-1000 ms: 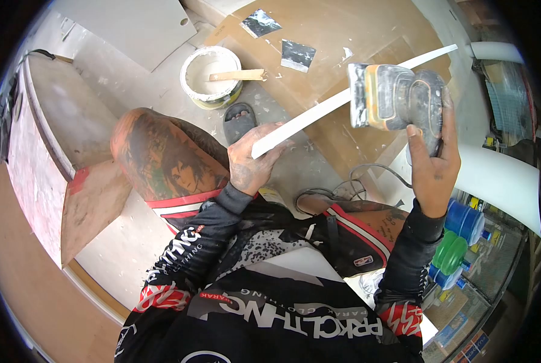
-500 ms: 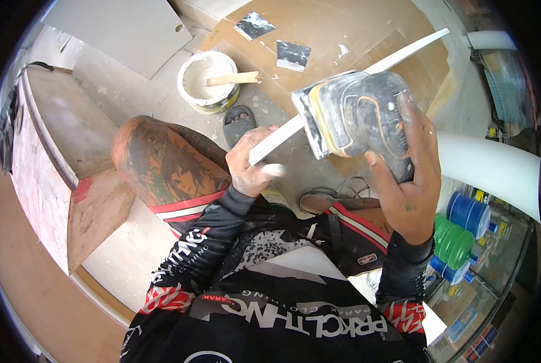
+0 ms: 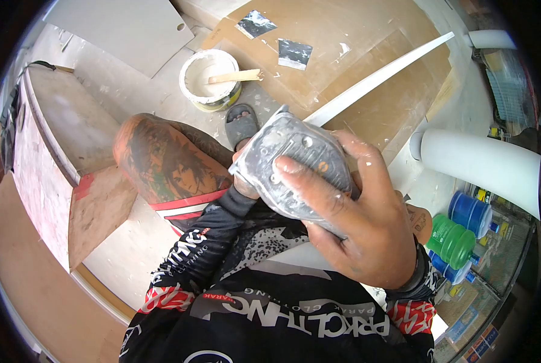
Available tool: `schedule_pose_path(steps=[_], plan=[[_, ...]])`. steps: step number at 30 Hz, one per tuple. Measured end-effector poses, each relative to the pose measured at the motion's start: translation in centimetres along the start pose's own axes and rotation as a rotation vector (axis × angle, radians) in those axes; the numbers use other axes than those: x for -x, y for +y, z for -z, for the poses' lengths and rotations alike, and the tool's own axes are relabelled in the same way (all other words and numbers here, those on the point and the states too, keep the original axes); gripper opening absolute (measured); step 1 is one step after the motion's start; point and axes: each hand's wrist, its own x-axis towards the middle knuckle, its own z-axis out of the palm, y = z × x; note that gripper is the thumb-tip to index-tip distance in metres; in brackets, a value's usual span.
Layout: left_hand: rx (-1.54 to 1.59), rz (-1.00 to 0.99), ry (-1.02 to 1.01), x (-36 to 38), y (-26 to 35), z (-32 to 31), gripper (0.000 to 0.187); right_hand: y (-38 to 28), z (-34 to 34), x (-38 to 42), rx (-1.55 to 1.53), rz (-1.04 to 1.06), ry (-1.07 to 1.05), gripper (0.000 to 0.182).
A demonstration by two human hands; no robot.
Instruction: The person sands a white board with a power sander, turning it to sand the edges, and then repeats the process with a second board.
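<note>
My right hand (image 3: 367, 212) is wrapped round a dusty palm sander (image 3: 300, 163), its thumb or finger lying across the white-powdered body. The sander sits over the near part of a long white strip (image 3: 379, 78), which slants away to the upper right. Behind the sander, my left hand (image 3: 244, 186) is mostly covered; only its edge and wrist show, at the near end of the strip. The strip's near end and the sander's contact with it are hidden.
A bucket (image 3: 188, 85) of white compound holds a wooden stick (image 3: 237, 77). Cardboard (image 3: 343, 36) with sandpaper pieces (image 3: 294, 54) covers the floor ahead. A wooden box (image 3: 58, 163) stands left; a white roll (image 3: 476, 166) and water bottles (image 3: 452, 239) lie right.
The sander has come down along the strip toward me and my left hand, turning as it moved. It now covers most of that hand. The strip stays nearly in place.
</note>
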Motion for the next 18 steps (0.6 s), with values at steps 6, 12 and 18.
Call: schedule_pose_path(steps=[6,12,18], plan=[[-0.822,-0.630,-0.674,-5.5,3.3,4.0,0.032,2.2,3.0,-0.7,0.234,-0.119,0.125,0.071],[-0.794,-0.742,-0.742,-5.2,3.1,4.4,0.032,5.5,4.8,-1.3,0.310,-0.077,0.215,0.068],[-0.772,-0.722,-0.706,-5.0,2.3,5.0,0.033,0.7,1.3,0.3,0.269,-0.116,-0.014,0.075]])
